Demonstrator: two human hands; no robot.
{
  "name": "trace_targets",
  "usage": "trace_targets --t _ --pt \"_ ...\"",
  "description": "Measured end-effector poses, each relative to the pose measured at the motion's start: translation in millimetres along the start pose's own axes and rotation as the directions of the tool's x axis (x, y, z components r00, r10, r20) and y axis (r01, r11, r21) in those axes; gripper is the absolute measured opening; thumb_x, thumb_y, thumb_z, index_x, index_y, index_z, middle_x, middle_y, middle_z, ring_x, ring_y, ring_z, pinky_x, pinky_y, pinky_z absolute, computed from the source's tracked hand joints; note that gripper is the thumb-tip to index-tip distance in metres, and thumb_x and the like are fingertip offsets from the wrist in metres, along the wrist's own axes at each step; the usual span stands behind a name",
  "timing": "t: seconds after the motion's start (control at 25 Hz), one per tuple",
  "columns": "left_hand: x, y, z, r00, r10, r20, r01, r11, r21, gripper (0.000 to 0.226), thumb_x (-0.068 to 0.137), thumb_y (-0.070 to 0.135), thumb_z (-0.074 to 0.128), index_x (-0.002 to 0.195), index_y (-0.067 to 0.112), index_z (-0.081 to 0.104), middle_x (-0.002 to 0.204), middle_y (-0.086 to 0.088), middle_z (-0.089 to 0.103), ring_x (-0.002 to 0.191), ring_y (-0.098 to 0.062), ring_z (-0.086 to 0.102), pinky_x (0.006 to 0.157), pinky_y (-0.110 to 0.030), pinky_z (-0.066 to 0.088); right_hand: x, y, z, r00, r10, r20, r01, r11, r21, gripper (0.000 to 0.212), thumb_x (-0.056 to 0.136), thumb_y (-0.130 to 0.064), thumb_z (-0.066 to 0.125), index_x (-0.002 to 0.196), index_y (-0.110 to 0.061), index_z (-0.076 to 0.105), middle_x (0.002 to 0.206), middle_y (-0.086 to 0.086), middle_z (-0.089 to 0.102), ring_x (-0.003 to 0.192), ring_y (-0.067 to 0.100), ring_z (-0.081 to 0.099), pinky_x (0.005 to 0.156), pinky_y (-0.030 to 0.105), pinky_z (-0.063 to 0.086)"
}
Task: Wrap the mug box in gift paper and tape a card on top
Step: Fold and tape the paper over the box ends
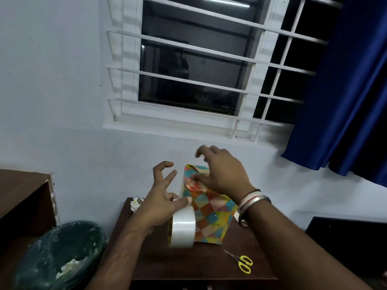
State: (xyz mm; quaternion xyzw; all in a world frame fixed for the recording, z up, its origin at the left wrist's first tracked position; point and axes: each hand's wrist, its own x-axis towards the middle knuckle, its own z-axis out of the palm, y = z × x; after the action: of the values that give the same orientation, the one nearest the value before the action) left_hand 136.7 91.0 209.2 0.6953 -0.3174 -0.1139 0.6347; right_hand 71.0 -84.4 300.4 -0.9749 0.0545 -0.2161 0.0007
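In the middle of the table (188, 265) the mug box (211, 214) stands tilted, already covered in gift paper (206, 231). The right hand (222, 174), fingers spread and loose, presses the top fold with its thumb. The left hand (161, 198) pinches the tape roll (182, 229). I judge that this end still needs tape, and 1 step, the card, remains; no card is visible.

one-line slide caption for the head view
Left hand pinches the tape roll; right hand presses the folded top of the gift-wrapped box.
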Motion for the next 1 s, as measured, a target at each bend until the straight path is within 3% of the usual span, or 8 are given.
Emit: trace_targets --t 0.12,0.2,0.32,0.4,0.56,0.68,0.84,1.0 --pt "-10.1 -16.3 -7.7 0.998 -0.049 -0.040 0.049 0.999 -0.002 0.088 0.084 0.007 0.083 0.129 0.053 0.023 0.167 0.003 0.029 0.078 -0.003 0.074 0.064 -0.007 0.051 31.1 -28.5 17.3 0.908 -0.084 0.411 0.249 0.896 -0.368 0.097 0.071 -0.057 0.085 0.151 -0.042 0.032 0.161 0.004 0.032 0.146 0.040 0.031 0.119 0.063 0.024" --pt "-15.2 -25.1 -12.8 0.996 -0.082 -0.042 0.083 0.997 0.010 0.089 0.083 0.007 0.084 0.129 0.052 0.024 0.167 0.002 0.030 0.080 0.003 0.073 0.063 -0.006 0.050 48.8 -36.4 32.4 0.842 0.016 0.540 0.262 0.861 -0.435 0.086 0.083 -0.050 0.078 0.154 -0.043 0.032 0.162 0.010 0.029 0.144 0.045 0.034 0.117 0.063 0.027" --pt "-24.0 -39.8 -19.7 0.993 -0.107 -0.043 0.107 0.994 -0.002 0.088 0.080 0.009 0.087 0.123 0.057 0.027 0.163 0.002 0.035 0.089 -0.007 0.072 0.070 -0.010 0.052 58.0 -29.8 31.3 0.876 0.007 0.482 0.224 0.880 -0.419 0.061 0.090 -0.034 0.071 0.147 -0.034 0.049 0.146 0.009 0.047 0.125 0.040 0.057 0.100 0.048 0.045" --pt "-29.3 -50.1 -19.6 0.995 -0.095 -0.040 0.091 0.992 -0.084 0.086 0.078 0.002 0.087 0.121 0.054 0.033 0.158 -0.001 0.041 0.087 -0.016 0.072 0.073 -0.014 0.055 49.7 -13.7 15.9 0.918 -0.023 0.396 0.177 0.918 -0.356 0.082 0.074 -0.039 0.086 0.146 -0.032 0.049 0.142 0.006 0.047 0.116 0.038 0.061 0.092 0.047 0.050" --pt "-36.3 -73.4 -12.5 0.986 -0.119 -0.113 0.083 0.955 -0.285 0.096 0.067 -0.002 0.092 0.124 0.055 0.040 0.154 -0.010 0.043 0.106 -0.024 0.072 0.089 -0.030 0.059 2.5 54.4 7.6 0.972 0.183 0.144 -0.211 0.954 0.214 0.103 0.062 -0.053 0.093 0.150 -0.031 0.044 0.141 0.005 0.049 0.117 0.028 0.063 0.098 0.046 0.055" --pt "-37.0 -82.0 2.4 0.977 -0.205 -0.057 0.173 0.921 -0.348 0.120 0.076 -0.015 0.081 0.149 0.060 0.021 0.163 -0.012 0.033 0.094 -0.016 0.076 0.079 -0.028 0.060 -56.3 77.5 38.7 0.934 0.324 0.152 -0.277 0.386 0.880 0.071 0.072 -0.024 0.093 0.134 -0.021 0.058 0.119 0.009 0.072 0.098 0.021 0.075 0.075 0.039 0.063" --pt "-31.1 -83.2 29.9 0.973 -0.180 0.143 0.221 0.908 -0.355 0.129 0.078 -0.017 0.077 0.159 0.049 0.003 0.155 0.001 0.048 0.107 -0.015 0.074 0.080 -0.030 0.061 -110.7 78.3 115.4 0.879 0.397 0.263 -0.289 0.006 0.957 0.061 0.082 -0.012 0.081 0.138 -0.018 0.056 0.124 0.009 0.072 0.108 0.026 0.073 0.081 0.038 0.062" --pt "-27.3 -105.2 38.5 0.974 -0.168 0.152 0.208 0.928 -0.308 0.125 0.076 -0.008 0.082 0.160 0.047 0.007 0.155 0.011 0.049 0.127 -0.017 0.064 0.090 -0.034 0.059 -128.8 91.2 174.0 0.898 0.350 0.267 -0.345 0.183 0.921 0.065 0.080 -0.013 0.085 0.138 -0.020 0.054 0.129 0.000 0.071 0.117 0.019 0.069 0.092 0.031 0.058"
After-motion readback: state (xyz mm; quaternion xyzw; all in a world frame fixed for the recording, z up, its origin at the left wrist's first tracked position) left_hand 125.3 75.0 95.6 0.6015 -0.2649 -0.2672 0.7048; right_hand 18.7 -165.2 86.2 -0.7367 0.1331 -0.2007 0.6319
